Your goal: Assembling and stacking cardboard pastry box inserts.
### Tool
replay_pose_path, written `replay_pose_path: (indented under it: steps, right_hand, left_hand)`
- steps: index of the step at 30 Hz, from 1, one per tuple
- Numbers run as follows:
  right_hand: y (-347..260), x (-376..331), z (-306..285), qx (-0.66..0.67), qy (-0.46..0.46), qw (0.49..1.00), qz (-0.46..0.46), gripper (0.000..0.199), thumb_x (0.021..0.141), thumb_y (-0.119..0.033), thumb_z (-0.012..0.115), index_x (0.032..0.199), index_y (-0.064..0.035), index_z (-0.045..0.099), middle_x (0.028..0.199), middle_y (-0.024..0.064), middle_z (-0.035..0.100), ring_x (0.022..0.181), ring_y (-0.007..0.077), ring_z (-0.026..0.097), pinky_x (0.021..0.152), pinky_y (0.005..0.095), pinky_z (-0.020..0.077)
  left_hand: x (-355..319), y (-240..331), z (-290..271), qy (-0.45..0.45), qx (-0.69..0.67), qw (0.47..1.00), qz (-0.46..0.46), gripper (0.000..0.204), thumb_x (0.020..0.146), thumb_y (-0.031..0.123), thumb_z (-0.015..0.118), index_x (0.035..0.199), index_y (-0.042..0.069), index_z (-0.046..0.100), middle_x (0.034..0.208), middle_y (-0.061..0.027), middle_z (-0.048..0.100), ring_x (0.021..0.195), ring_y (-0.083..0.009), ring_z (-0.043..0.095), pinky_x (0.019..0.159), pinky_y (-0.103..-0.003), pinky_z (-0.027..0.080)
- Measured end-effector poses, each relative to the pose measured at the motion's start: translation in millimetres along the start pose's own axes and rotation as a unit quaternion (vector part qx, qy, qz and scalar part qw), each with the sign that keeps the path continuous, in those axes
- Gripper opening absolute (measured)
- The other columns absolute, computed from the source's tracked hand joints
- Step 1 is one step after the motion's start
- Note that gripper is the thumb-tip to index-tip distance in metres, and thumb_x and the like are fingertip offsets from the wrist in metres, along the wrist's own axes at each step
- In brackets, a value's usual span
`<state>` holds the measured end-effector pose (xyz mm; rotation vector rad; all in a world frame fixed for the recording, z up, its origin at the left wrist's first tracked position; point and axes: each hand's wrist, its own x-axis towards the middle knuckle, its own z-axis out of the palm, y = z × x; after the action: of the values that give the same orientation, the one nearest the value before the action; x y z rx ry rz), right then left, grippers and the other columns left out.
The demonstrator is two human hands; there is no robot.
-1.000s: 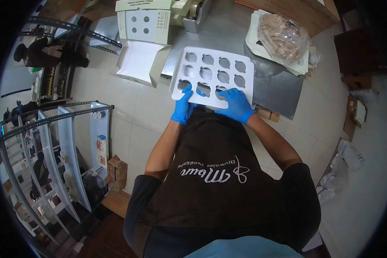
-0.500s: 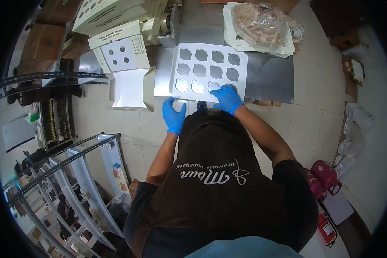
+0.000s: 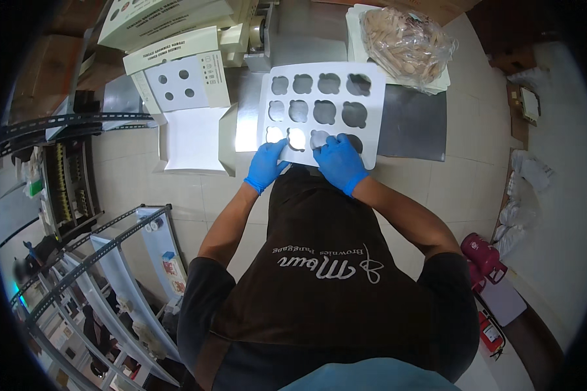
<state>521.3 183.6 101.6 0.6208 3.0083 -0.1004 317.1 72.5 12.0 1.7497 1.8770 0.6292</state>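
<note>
Steel tabletop point(image 3: 412, 125) showing right of white insert point(image 3: 341, 99); hands point(image 3: 265, 167) point(image 3: 341, 164) pinching its near edge.

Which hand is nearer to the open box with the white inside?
Left. The left hand is a little to the right of the open box, at the near left corner of the white insert; the right hand is farther right, on its near edge.

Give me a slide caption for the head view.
Blue-gloved left hand and right hand hold a twelve-hole white tray by its near edge at a metal table.
</note>
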Motion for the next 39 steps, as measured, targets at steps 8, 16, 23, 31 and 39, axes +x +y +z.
replay_pose_path:
  steps: [8,16,23,31,39]
  right_hand:
    - [59.8,-14.6,39.3,-0.009,0.021,1.000,0.010,0.019,0.076,-0.018,0.058,0.094,-0.0123,0.063,0.085,0.0083,0.060,0.087,0.0254,0.055,0.088,0.0418,0.0390]
    - [84.9,-38.9,83.4,0.037,0.047,0.998,0.017,0.035,0.076,-0.027,0.064,0.108,-0.0135,0.055,0.088,0.0058,0.057,0.090,0.0233,0.054,0.090,0.0425,0.0374]
    - [79.5,-31.5,92.3,0.072,0.098,0.993,-0.009,0.027,0.079,-0.020,0.061,0.104,-0.0116,0.055,0.094,0.0070,0.054,0.091,0.0240,0.053,0.082,0.0377,0.0412]
    - [76.2,-23.8,91.8,0.095,0.082,0.992,-0.015,0.014,0.075,-0.014,0.057,0.089,-0.0106,0.055,0.086,0.0058,0.053,0.085,0.0232,0.054,0.074,0.0370,0.0425]
    - [79.0,-23.3,102.5,0.066,0.069,0.993,-0.068,0.013,0.072,-0.009,0.055,0.085,-0.0071,0.055,0.079,0.0086,0.054,0.078,0.0243,0.054,0.069,0.0356,0.0427]
  left_hand:
    - [32.3,21.4,28.8,0.055,0.001,0.997,0.062,0.050,0.068,0.014,0.073,0.114,0.007,0.056,0.100,-0.0128,0.061,0.095,-0.0323,0.056,0.082,-0.041,0.044]
    - [46.0,23.0,43.5,0.042,0.017,0.996,0.083,0.033,0.070,0.017,0.071,0.100,0.006,0.061,0.089,-0.0133,0.060,0.085,-0.0331,0.057,0.073,-0.041,0.046]
    - [52.4,24.5,39.9,0.068,0.057,0.991,0.097,0.028,0.070,0.016,0.071,0.093,0.005,0.059,0.083,-0.0141,0.057,0.082,-0.0345,0.056,0.072,-0.043,0.045]
    - [51.1,27.1,38.0,0.049,0.043,0.996,0.066,0.028,0.075,0.018,0.068,0.098,0.004,0.060,0.089,-0.0147,0.059,0.086,-0.0337,0.055,0.079,-0.043,0.045]
    - [53.7,40.0,32.4,0.037,0.088,0.994,0.054,0.028,0.073,0.019,0.069,0.097,0.007,0.061,0.092,-0.0116,0.058,0.093,-0.0309,0.053,0.086,-0.042,0.041]
